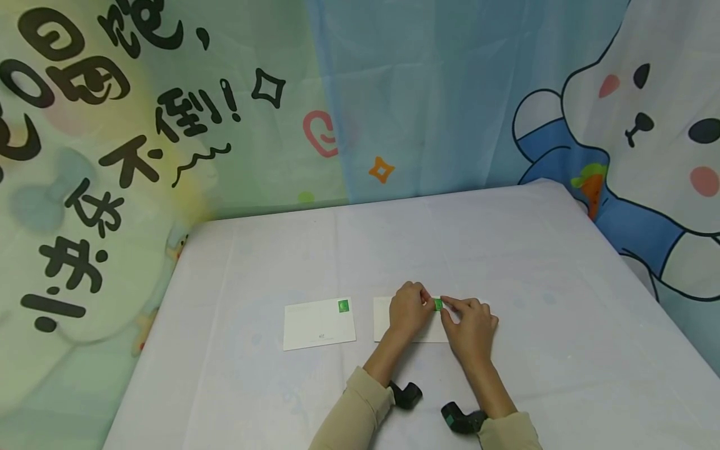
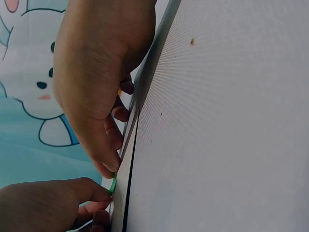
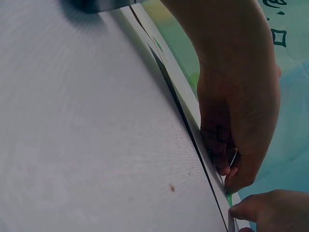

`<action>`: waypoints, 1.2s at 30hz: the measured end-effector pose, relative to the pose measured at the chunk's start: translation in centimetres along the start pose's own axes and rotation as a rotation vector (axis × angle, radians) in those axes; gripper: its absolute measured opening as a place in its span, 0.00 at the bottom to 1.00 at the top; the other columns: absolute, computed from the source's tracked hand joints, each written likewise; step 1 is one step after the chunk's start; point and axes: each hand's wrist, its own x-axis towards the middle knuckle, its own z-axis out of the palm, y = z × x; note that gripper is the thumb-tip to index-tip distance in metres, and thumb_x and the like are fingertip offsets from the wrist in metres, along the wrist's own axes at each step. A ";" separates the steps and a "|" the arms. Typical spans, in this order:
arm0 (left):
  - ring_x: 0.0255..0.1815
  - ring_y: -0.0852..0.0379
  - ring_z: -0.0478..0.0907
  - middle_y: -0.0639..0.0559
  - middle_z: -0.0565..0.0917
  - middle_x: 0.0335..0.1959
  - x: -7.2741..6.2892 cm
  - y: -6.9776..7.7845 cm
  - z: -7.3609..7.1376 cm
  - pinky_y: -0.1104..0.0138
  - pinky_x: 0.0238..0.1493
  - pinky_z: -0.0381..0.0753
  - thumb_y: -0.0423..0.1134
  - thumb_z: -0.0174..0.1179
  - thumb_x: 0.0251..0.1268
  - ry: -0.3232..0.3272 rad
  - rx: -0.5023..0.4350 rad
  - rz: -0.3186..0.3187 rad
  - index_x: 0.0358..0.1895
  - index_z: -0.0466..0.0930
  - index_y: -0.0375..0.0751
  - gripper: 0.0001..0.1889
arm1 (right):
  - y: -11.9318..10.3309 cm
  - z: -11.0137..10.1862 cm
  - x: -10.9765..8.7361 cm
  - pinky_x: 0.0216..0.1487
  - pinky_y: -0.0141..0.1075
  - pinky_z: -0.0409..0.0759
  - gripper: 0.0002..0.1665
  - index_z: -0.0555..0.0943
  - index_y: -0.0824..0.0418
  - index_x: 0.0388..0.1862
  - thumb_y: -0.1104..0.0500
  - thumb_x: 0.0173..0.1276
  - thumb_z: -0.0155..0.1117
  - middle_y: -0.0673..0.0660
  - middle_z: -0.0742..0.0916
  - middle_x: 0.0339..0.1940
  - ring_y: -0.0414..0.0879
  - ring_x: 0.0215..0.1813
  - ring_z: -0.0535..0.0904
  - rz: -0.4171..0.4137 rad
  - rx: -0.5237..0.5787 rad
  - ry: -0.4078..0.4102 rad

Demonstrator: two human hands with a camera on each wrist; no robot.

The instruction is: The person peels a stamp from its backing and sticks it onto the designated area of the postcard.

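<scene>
A white card or envelope (image 1: 382, 312) lies under both hands, partly covered by them. At its upper right corner is a small green stamp (image 1: 438, 304), between the fingertips of the two hands. My left hand (image 1: 410, 309) pinches the stamp's left edge. On the opposite edge, the thumb and index finger of my right hand (image 1: 472, 328) pinch it. A slightly bent green sliver of the stamp (image 2: 113, 183) shows between the hands in the left wrist view. To the left lies another white card or envelope (image 1: 315, 328) with a green stamp (image 1: 344, 305) in its upper right corner.
A white cloth (image 1: 253, 269) covers the table, whose far edge meets a printed curtain (image 1: 427, 94) with cartoon figures and lettering. Black wrist cameras (image 1: 407, 395) sit on both wrists, close above the cloth.
</scene>
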 end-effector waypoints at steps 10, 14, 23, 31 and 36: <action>0.18 0.65 0.63 0.60 0.68 0.17 0.0 0.0 -0.1 0.76 0.16 0.60 0.36 0.65 0.48 0.029 0.009 0.023 0.20 0.77 0.45 0.06 | -0.1 0.0 0.0 0.38 0.51 0.59 0.13 0.85 0.60 0.40 0.63 0.53 0.69 0.60 0.81 0.30 0.57 0.36 0.71 0.013 -0.005 -0.013; 0.18 0.65 0.62 0.60 0.67 0.17 0.1 -0.1 0.1 0.76 0.16 0.60 0.37 0.65 0.47 0.034 0.017 0.020 0.19 0.77 0.45 0.07 | -0.1 0.0 0.0 0.38 0.51 0.59 0.13 0.85 0.60 0.40 0.63 0.53 0.70 0.60 0.81 0.30 0.57 0.36 0.71 0.014 -0.010 -0.015; 0.18 0.65 0.63 0.59 0.68 0.17 0.0 -0.2 0.3 0.76 0.16 0.61 0.36 0.66 0.46 0.034 -0.009 -0.002 0.19 0.77 0.45 0.07 | 0.0 0.1 0.0 0.38 0.51 0.59 0.13 0.85 0.60 0.40 0.63 0.53 0.69 0.60 0.80 0.30 0.57 0.36 0.71 0.020 -0.005 -0.022; 0.18 0.66 0.64 0.60 0.68 0.17 0.1 -0.5 0.5 0.76 0.17 0.61 0.36 0.65 0.48 0.027 -0.058 -0.035 0.21 0.76 0.45 0.07 | 0.1 0.1 -0.1 0.38 0.50 0.59 0.14 0.85 0.60 0.40 0.63 0.53 0.70 0.59 0.80 0.29 0.55 0.35 0.71 0.020 0.000 -0.019; 0.17 0.66 0.65 0.61 0.69 0.17 0.2 -0.7 0.5 0.76 0.17 0.63 0.35 0.63 0.52 0.038 -0.102 -0.054 0.23 0.74 0.45 0.07 | 0.2 0.1 -0.1 0.37 0.49 0.58 0.16 0.84 0.60 0.43 0.63 0.52 0.70 0.57 0.80 0.27 0.54 0.35 0.70 0.019 0.007 -0.010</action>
